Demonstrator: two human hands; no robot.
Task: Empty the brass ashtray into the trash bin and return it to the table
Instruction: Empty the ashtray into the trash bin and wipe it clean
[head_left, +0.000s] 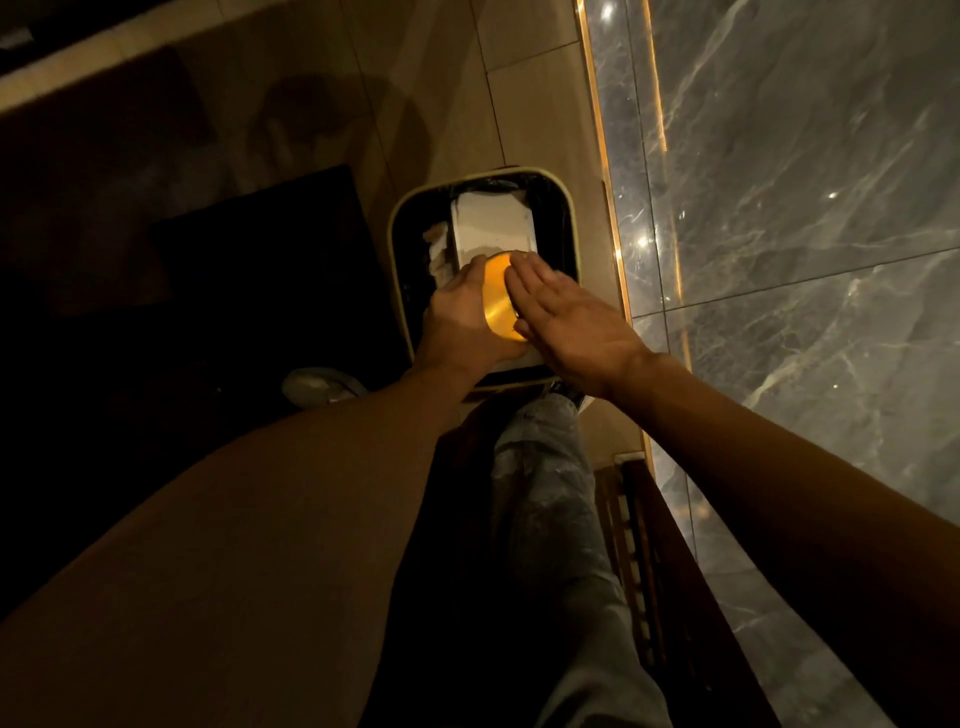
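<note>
No brand, label or writing readable anywhere in the dim frame. Brass ashtray (500, 304) at centre: round, polished, glowing yellow-gold, smooth flat underside turned toward the camera, tipped on edge over the open bin (567, 208). Held from the left by the left hand (462, 322), fingers wrapped and clamped round its rim. Right hand (569, 317) laid flat against the ashtray's right side, fingers straight and together, gripping nothing. Bin just above centre: rounded-rectangular, pale rim, black liner, white paper (493, 223) and crumpled scraps inside. Pale tiled floor (524, 104) around and above the bin; grey marble wall (805, 208) with white veins and a gold strip down the right of the frame. Grey trouser leg (545, 493) below the bin at lower centre; pale shoe (317, 384) left of it. Dark shapes at left, not clear enough to tell.
</note>
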